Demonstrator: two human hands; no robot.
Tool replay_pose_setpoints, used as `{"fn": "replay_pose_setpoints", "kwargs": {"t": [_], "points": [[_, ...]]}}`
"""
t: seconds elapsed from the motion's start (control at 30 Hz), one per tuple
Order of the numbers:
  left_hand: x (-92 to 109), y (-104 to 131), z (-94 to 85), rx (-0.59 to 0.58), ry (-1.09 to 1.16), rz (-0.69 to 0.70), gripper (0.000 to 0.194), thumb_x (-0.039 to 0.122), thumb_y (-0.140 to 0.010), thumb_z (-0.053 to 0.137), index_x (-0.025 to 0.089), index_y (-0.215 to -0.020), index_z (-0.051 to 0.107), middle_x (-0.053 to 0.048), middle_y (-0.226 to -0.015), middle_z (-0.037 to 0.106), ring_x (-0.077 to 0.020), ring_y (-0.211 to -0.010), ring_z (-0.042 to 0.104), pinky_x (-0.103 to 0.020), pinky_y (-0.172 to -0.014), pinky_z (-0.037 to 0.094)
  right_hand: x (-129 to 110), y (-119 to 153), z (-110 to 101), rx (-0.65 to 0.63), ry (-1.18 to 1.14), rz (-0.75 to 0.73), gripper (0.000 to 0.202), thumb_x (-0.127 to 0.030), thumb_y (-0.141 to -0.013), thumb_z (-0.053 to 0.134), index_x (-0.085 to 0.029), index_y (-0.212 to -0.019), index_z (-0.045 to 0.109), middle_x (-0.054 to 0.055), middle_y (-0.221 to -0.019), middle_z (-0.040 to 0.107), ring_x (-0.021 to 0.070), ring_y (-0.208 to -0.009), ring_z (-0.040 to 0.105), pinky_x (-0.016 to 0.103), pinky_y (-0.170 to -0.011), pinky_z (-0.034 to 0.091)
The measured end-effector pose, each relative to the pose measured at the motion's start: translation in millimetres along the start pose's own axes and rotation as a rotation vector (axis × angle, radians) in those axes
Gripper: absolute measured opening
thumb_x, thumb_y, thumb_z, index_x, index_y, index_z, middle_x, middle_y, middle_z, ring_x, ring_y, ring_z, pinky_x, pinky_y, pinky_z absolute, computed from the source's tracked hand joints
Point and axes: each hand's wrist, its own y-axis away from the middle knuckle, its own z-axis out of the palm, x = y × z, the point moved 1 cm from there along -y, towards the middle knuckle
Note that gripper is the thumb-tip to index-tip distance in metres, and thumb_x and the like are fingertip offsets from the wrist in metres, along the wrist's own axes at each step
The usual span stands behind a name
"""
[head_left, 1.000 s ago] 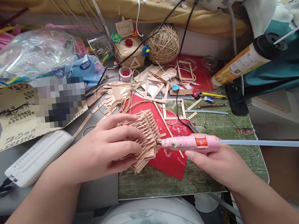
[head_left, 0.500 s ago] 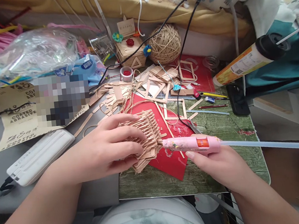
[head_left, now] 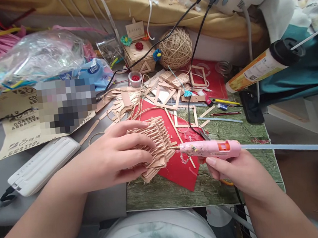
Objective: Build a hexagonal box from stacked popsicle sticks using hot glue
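Steadiness mattered, with the left hand [head_left: 120, 153] part-curled around the craft-stick stack [head_left: 159, 143] over the red sheet [head_left: 183, 177] and the right hand [head_left: 240, 173] closed around the pink glue gun [head_left: 203, 149], whose nozzle [head_left: 176, 148] needed aiming clear of fingers.

Downward head view over both hands [head_left: 125, 152].

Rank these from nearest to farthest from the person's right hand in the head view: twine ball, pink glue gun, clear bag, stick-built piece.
1. Pink glue gun, in the right hand.
2. Stick-built piece, left, under the left hand.
3. Twine ball, toward the back.
4. Clear bag, far back left.
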Motion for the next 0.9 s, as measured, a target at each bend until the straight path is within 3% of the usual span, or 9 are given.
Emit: {"fn": "replay_pose_setpoints", "kwargs": {"t": [0.1, 0.23, 0.47, 0.7, 0.9], "points": [[0.3, -0.2, 0.1, 0.007, 0.005, 0.004, 0.027, 0.020, -0.090, 0.080, 0.027, -0.114, 0.069, -0.003, -0.124, 0.078, -0.0242, -0.134, 0.065, -0.045, -0.130, 0.043, -3.9, 0.5, 1.0, -0.064, 0.018, -0.064, 0.044, -0.042, -0.095, 0.069, -0.022, -0.133, 0.079, -0.001, -0.061, 0.056, 0.0135, -0.054, 0.043, 0.026, -0.050, 0.034], [1.0, -0.9, 0.1, 0.004, 0.001, 0.007, 0.023, 0.020, -0.093, 0.077, 0.026, -0.113, 0.069, -0.004, -0.126, 0.077, -0.0246, -0.138, 0.062, -0.044, -0.130, 0.042, -1.2, -1.8, 4.8, -0.028, 0.040, -0.092, 0.040, -0.055, -0.094, 0.073, -0.022, -0.114, 0.085, 0.001, -0.062, 0.059, 0.0150, -0.056, 0.048, 0.026, -0.050, 0.039], [0.6, -0.8, -0.3, 0.012, 0.008, 0.009, 0.024, 0.020, -0.093, 0.077, 0.026, -0.114, 0.069, -0.004, -0.124, 0.077, -0.0226, -0.131, 0.066, -0.043, -0.131, 0.042, 5.6, -4.7, 9.0, -0.011, -0.011, 0.003, 0.061, -0.075, -0.087, 0.073, -0.016, -0.102, 0.084, 0.000, -0.059, 0.058, 0.0138, -0.055, 0.051, 0.026, -0.051, 0.042], [0.4, 0.7, 0.4, 0.007, 0.003, 0.002, 0.022, 0.022, -0.094, 0.076, 0.028, -0.115, 0.069, -0.003, -0.125, 0.077, -0.0234, -0.134, 0.065, -0.045, -0.130, 0.043, -5.1, -4.6, 7.9, -0.062, 0.030, -0.130, 0.053, -0.068, -0.097, 0.067, -0.022, -0.118, 0.085, -0.002, -0.054, 0.053, 0.0124, -0.051, 0.044, 0.026, -0.048, 0.036], [-0.3, 0.9, 0.4, -0.002, 0.012, 0.002, 0.023, 0.021, -0.093, 0.077, 0.027, -0.113, 0.069, -0.003, -0.127, 0.077, -0.0248, -0.140, 0.061, -0.045, -0.129, 0.044, -12.9, -4.6, 9.9, -0.068, 0.058, -0.172, 0.049, -0.066, -0.100, 0.064, -0.027, -0.120, 0.085, -0.002, -0.050, 0.052, 0.0155, -0.051, 0.052, 0.028, -0.052, 0.045]]}}
